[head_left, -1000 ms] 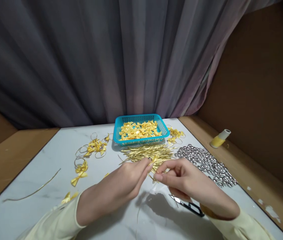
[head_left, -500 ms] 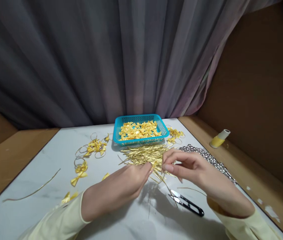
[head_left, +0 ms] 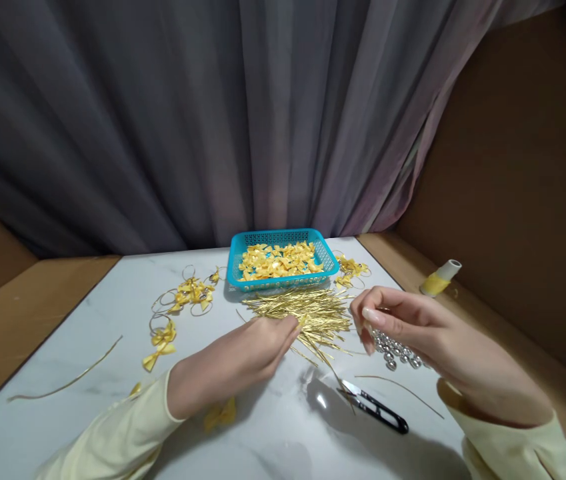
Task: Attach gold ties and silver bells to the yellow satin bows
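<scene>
Pinching a yellow bow (head_left: 303, 321) between left hand (head_left: 243, 360) fingers, at the near edge of the gold wire pile (head_left: 307, 307) on the desk (head_left: 113, 313). Hovering right hand (head_left: 437, 337) over the silver bells (head_left: 395, 355), fingers curled, tips drawn together.

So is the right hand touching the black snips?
Apart. The head view shows bare white table between the right hand and the black snips.
</scene>
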A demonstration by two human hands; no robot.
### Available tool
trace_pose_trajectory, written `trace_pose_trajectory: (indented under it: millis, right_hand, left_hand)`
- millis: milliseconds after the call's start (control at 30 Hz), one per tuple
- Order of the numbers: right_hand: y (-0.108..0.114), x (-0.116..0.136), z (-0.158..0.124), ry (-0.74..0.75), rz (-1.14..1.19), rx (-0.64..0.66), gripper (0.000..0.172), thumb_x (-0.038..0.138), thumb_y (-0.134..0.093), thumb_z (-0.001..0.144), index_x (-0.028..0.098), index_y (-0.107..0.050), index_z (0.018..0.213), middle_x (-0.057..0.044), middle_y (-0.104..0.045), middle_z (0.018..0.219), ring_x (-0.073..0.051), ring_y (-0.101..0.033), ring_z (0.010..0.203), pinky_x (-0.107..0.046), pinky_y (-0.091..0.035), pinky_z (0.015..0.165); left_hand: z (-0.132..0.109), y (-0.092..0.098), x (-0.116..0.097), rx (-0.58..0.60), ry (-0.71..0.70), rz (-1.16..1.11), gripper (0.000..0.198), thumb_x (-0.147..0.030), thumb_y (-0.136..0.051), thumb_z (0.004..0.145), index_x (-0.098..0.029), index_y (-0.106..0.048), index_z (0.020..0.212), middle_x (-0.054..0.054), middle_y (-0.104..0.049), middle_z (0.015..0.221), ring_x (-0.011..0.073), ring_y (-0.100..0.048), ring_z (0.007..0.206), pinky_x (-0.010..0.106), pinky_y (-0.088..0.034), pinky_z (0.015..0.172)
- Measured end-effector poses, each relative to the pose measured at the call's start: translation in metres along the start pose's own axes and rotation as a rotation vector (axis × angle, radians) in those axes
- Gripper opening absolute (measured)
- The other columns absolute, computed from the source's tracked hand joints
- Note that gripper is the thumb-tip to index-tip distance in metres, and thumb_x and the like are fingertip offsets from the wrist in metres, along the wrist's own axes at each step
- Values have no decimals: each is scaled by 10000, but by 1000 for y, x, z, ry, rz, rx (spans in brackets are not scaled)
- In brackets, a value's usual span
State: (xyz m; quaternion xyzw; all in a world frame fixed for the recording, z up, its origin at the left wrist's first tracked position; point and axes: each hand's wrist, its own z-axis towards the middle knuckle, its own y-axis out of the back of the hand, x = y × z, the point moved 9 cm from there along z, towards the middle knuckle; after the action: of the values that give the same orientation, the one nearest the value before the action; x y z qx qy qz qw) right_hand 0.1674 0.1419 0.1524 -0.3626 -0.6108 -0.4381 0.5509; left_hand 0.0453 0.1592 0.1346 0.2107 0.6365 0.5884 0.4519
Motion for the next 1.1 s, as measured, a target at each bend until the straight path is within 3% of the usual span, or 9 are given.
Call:
trace_pose_trajectory:
  millis: [167, 267, 367, 467, 600, 733, 800, 933, 1100]
  right_hand:
    - [9, -5, -2, -42, -94, -110, 226, 404, -449, 882, 185, -475, 835, 19, -404, 652, -83, -338, 514, -210, -272, 455]
    - [9, -8, -5, -81, -185, -79, 225, 412, -473, 871, 191, -484, 830, 22, -435, 643, -75, -315, 505, -200, -234, 433]
    - [9, -6, -13, -98, -178, -39, 182, 371, -502, 867, 215, -496, 962, 16, -518, 618, -91, -410, 554, -196, -297, 478]
    - [11, -6, -25, -148, -38, 9, 272, 348, -539, 848, 225, -495, 1087, -10, -593, 619, -103, -481, 543, -190, -305, 437]
    - [2, 4, -38, -119, 185, 215, 136, 298, -553, 835, 204, -638, 884, -73, -681, 741, -100, -567, 439, -198, -373, 401]
    - [4, 23, -43, 76, 258, 293, 158, 238, -533, 847, 236, -683, 894, -78, -708, 770, -192, -673, 546, -266, -504, 499]
    - [14, 28, -41, 192, 240, 174, 159, 194, -555, 830, 246, -694, 885, -67, -710, 742, -194, -673, 555, -270, -526, 496]
    - [49, 26, -39, 330, 154, -288, 169, 160, -623, 776, 272, -708, 870, -50, -708, 791, -201, -679, 678, -287, -573, 577]
    - [71, 24, -34, 393, 150, -588, 161, 161, -701, 707, 258, -708, 836, -33, -706, 821, -158, -672, 632, -244, -576, 584]
  left_hand:
    - [0, -1, 3, 11, 0, 2, 237, -184, -274, 929, -176, -392, 724, -36, -402, 558, 79, -362, 423, 258, -260, 432]
    - [0, -3, 6, 25, 8, 16, 236, -187, -260, 931, -182, -375, 725, -35, -396, 564, 84, -357, 425, 260, -262, 435]
    - [-1, -3, 9, 30, 18, 31, 240, -192, -248, 934, -185, -359, 722, -37, -394, 559, 85, -353, 422, 264, -257, 438]
    - [0, -2, 12, 32, 30, 50, 240, -199, -242, 938, -185, -351, 725, -34, -403, 567, 86, -364, 434, 268, -255, 449]
    - [0, 1, 13, 15, 18, 60, 235, -189, -251, 928, -187, -355, 718, -33, -398, 563, 90, -348, 429, 274, -240, 444]
    - [0, 0, 12, 19, 14, 24, 223, -173, -277, 910, -189, -364, 705, -37, -385, 543, 91, -338, 411, 276, -225, 427]
    - [0, -2, 11, 24, 13, -2, 213, -151, -294, 898, -189, -366, 701, -38, -383, 539, 90, -331, 402, 274, -224, 423]
    - [-1, -6, 7, 65, -25, -14, 199, -134, -321, 884, -187, -387, 704, -33, -394, 551, 94, -343, 419, 264, -239, 423]
    - [-4, -14, 1, 177, -60, -32, 205, -160, -328, 900, -178, -420, 717, -25, -422, 589, 89, -363, 455, 242, -269, 443]
